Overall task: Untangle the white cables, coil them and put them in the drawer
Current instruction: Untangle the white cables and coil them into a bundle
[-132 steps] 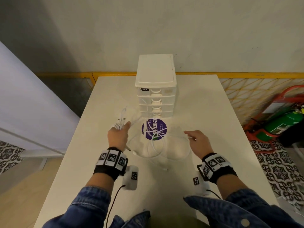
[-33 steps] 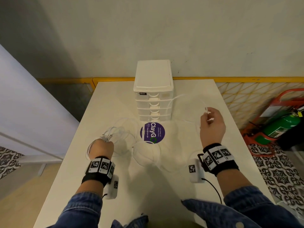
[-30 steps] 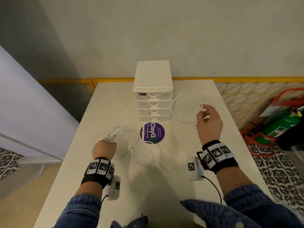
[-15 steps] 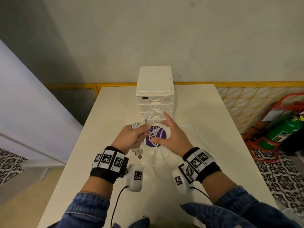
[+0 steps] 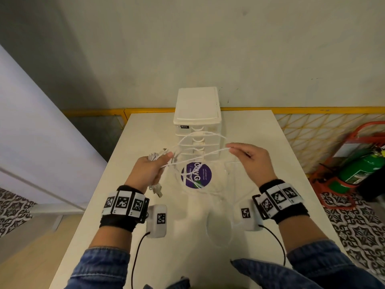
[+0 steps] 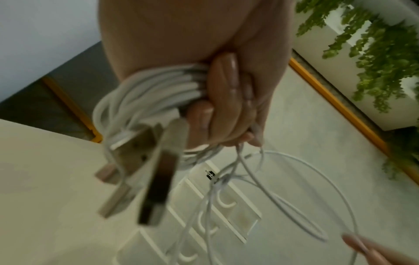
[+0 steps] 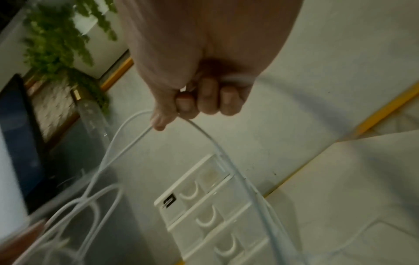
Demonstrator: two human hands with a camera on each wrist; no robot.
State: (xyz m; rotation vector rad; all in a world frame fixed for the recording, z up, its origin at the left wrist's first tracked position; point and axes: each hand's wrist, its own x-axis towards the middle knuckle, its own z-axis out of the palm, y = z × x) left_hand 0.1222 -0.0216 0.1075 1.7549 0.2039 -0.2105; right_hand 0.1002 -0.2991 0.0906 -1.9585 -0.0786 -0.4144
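Observation:
My left hand [image 5: 149, 170] is raised above the table and grips a bundle of coiled white cables [image 6: 158, 89], with their USB plugs [image 6: 156, 181] dangling below the fist. Loose white strands [image 5: 200, 155] run from it to my right hand [image 5: 250, 159], which pinches one cable [image 7: 204, 132] between thumb and fingers at about the same height. More cable loops [image 5: 218, 232] trail on the table below. The white drawer unit [image 5: 198, 126] stands behind the hands, its drawers all closed.
A round purple sticker [image 5: 196, 175] lies on the white table [image 5: 260, 138] in front of the drawer unit. A yellow rail runs behind the table. A green fire extinguisher [image 5: 362, 170] in a red stand sits on the floor at right.
Half a second ago the hands were close together at the sticker. Now the right hand has moved out to the right, drawing a strand away from the bundle in the left hand.

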